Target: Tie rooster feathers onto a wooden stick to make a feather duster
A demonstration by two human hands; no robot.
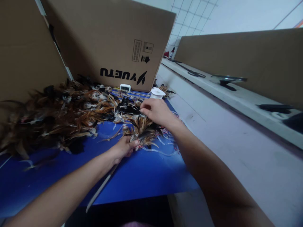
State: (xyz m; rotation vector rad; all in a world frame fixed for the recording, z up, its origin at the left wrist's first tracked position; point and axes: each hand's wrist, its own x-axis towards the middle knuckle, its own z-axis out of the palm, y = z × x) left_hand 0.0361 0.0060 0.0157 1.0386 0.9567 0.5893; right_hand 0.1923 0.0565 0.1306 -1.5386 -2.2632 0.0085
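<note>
My left hand (125,147) is closed around the base of a brown feather bundle (142,127), with the thumb pressed near some red thread. A thin pale stick (100,190) extends from under that hand toward the table's front edge. Above and right of the bundle is my right hand (155,110), its fingers bent and drawn together beside black feathers (127,106); whether anything is between the fingertips is too small to tell. Clear strips (161,152) with red bits lie to the right of the bundle.
Loose brown and black feathers (54,116) cover the left and back of the blue table (142,176). Behind stand a cardboard box (106,37), a small white display (125,87) and a white spool (157,92). Scissors (195,73) lie on the right ledge (213,82).
</note>
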